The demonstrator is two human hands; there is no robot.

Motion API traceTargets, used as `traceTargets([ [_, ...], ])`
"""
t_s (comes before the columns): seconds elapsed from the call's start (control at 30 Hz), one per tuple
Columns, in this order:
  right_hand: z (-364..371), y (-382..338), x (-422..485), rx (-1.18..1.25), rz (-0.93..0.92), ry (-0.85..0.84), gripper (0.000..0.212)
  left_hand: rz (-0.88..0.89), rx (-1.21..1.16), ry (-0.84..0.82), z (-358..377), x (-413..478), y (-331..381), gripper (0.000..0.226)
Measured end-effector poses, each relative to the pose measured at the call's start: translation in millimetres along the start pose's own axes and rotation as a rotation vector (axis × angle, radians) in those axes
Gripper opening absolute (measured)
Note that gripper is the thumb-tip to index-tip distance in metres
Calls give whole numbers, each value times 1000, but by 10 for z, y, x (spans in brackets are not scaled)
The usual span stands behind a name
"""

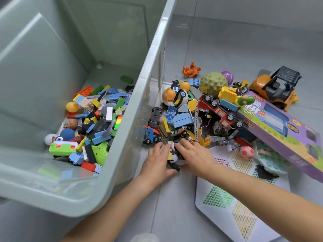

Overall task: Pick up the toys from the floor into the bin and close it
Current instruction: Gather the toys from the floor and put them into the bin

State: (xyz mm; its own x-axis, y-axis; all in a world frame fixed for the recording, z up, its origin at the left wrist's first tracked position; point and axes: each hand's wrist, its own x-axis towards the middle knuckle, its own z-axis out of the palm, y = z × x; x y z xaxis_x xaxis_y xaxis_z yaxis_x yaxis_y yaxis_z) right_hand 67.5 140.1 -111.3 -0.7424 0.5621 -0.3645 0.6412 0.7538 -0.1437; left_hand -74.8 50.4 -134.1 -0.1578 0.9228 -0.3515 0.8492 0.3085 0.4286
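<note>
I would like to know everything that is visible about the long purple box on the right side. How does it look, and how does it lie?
The purple box is long and flat, seemingly printed cardboard, with a clear window, green and yellow print and large white characters. It looks closed. It lies slanted on the toy pile. Its far end rests beside the red fire truck, just in front of the orange forklift. Its near end is cut off by the picture's edge.

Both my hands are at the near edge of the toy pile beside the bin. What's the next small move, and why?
Probably squeeze the left hand and right hand together to scoop up the small pieces between them. The hands already flank that clump, and the bin stands open immediately left.
</note>
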Motion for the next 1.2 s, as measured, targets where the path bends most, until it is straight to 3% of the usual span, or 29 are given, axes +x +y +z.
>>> traceTargets([
  [0.2,128,-104,-21,151,53,-5,71,70,-2,32,-33,41,11,58],
  [0.33,188,-83,-45,416,112,29,64,84,-214,0,-39,12,5,53],
  [0.53,116,-12,-31,824,198,-20,42,-72,-551,-28,-22,-22,69,51],
  [0.73,-195,55,-177,1236,227,9,33,-93,-826,103,-212,-60,294,36],
  [0.97,-1250,171,-645,1312,116,136,32,83,-950,350,-930,-339,924,35],
  [1.2,-2381,-405,-642,1284,-303,298,29,248,-992,590,-2239,-901,1046,28],
])
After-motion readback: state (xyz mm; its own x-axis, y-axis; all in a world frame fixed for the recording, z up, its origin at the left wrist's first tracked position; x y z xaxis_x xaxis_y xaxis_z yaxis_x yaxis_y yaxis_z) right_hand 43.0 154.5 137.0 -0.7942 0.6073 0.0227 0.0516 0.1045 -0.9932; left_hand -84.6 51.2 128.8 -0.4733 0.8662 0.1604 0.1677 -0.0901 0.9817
